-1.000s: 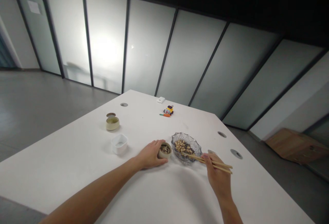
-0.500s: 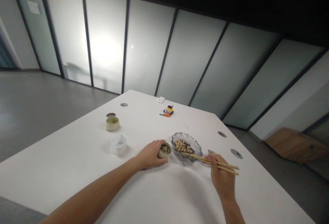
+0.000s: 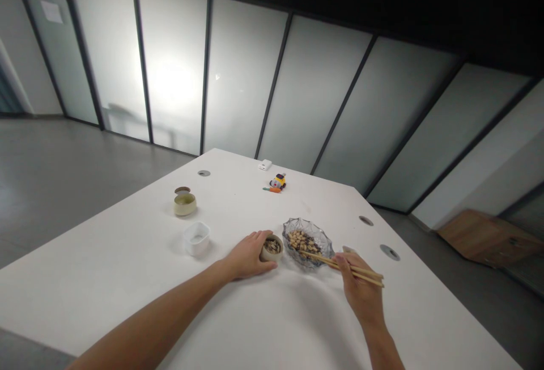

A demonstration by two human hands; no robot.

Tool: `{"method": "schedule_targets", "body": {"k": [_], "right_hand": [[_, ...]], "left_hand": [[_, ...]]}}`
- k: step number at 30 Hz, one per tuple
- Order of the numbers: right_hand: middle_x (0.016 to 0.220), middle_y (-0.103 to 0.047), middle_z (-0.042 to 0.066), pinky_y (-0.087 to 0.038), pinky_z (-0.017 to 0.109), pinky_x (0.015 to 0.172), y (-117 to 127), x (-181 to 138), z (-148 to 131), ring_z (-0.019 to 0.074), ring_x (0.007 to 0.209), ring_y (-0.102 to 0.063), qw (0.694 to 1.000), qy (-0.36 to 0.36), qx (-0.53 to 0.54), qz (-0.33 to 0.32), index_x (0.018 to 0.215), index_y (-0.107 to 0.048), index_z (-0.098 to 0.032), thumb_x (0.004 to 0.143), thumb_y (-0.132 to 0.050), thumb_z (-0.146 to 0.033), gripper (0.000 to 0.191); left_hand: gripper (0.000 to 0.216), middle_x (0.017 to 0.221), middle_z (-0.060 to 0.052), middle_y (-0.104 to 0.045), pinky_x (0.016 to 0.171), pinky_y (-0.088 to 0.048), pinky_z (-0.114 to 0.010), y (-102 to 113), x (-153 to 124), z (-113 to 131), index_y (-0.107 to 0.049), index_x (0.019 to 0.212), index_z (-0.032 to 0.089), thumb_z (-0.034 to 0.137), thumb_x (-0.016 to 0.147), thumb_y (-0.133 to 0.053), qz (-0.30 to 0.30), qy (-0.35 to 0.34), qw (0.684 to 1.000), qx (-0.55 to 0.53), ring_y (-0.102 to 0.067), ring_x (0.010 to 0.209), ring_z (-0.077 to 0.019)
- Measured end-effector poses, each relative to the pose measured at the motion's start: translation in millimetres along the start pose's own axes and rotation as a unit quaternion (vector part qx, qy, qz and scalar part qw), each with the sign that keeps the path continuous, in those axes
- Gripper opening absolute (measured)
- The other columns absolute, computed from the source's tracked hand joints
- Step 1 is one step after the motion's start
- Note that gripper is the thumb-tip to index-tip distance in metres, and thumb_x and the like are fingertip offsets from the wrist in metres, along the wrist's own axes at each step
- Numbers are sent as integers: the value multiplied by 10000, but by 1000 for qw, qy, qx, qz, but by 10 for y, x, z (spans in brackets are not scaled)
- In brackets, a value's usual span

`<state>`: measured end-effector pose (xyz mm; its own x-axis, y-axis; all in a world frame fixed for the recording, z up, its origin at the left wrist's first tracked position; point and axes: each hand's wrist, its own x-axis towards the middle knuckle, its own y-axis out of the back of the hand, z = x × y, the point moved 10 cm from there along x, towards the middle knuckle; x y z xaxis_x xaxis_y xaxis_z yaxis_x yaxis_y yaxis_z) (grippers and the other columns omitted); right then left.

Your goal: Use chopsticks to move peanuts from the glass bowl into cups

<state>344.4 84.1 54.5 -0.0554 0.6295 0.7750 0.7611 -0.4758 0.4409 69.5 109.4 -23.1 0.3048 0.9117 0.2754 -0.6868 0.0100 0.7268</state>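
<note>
My left hand [image 3: 249, 255] is wrapped round the side of a small round cup [image 3: 270, 256] that stands on the white table and holds striped seeds [image 3: 272, 246]. Between thumb and fingers, my right hand [image 3: 359, 282] grips a pair of wooden chopsticks [image 3: 329, 260]. Their tips reach over the rim of a scalloped clear glass bowl [image 3: 326, 243], down among its contents. Pale nuts that look like peanuts [image 3: 300, 239] and darker seeds fill this bowl, just right of the cup. Whether anything is pinched at the tips is too small to tell.
Left of my hand stand a white square tub [image 3: 196, 239] and a pale green bowl [image 3: 185, 205]. Farther back lie a toy vehicle [image 3: 278, 181], an orange carrot-like piece [image 3: 272, 190] and a white box [image 3: 264, 165]. Round grommets [image 3: 390, 252] are set in the table [image 3: 255, 324].
My right hand has shifted slightly left with the chopsticks, their tips staying in the glass bowl. My left hand keeps its hold on the cup. The view has moved a little.
</note>
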Motion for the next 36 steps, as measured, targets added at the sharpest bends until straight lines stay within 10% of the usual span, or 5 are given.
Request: {"method": "schedule_targets", "body": {"k": [22, 32, 36], "right_hand": [[806, -755, 87, -536, 429, 907, 190, -52, 23, 283, 890, -720, 988, -102, 60, 104, 771, -732, -201, 980, -549, -650, 529], [817, -759, 67, -564, 387, 752, -190, -47, -269, 251, 802, -702, 990, -60, 122, -22, 771, -763, -250, 948, -634, -621, 431], [824, -767, 72, -560, 416, 833, -29, -27, -160, 259, 830, -713, 992, -69, 107, 29, 776, -767, -235, 940, -627, -651, 468]], "left_hand": [[766, 1426, -140, -623, 1153, -453, -471, 25, -16, 8, -495, 1462, 217, 409, 793, -814, -1, 8, 1000, -2, -597, 1312, -346], [772, 1421, -136, -627, 1142, -458, -480, 36, -22, 31, -488, 1475, 228, 401, 789, -797, 1, 8, 1000, -4, -601, 1299, -352], [769, 1420, -135, -625, 1144, -457, -473, 33, -18, 24, -492, 1467, 229, 414, 788, -803, -2, 4, 1000, -3, -598, 1302, -347]]}}
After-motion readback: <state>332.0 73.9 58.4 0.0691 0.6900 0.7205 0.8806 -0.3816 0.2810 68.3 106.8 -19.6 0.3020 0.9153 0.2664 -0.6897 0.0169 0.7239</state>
